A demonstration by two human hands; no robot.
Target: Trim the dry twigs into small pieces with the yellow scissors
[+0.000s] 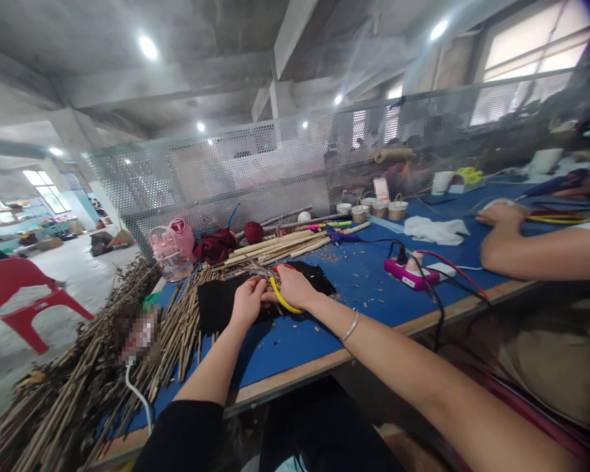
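Note:
My right hand (291, 290) is closed around scissors (286, 303) with yellow and red handles; their blades point up and left. Close beside it, my left hand (248, 300) has its fingers pinched at the blades, on something too small to make out. Both hands are over a black cloth (214, 303) spread on the blue table (270, 357). Thin dry twigs (183, 321) lie left of the cloth, and thicker pale sticks (275, 248) lie behind it.
A purple power strip (411, 275) with cables sits right of my hands. Behind are a blue glue gun (341, 236), white cloth (435, 229), small pots (397, 208) and a mesh partition (216, 174). Another person's arm (545, 252) rests at right. Brushwood (78, 367) is piled at left.

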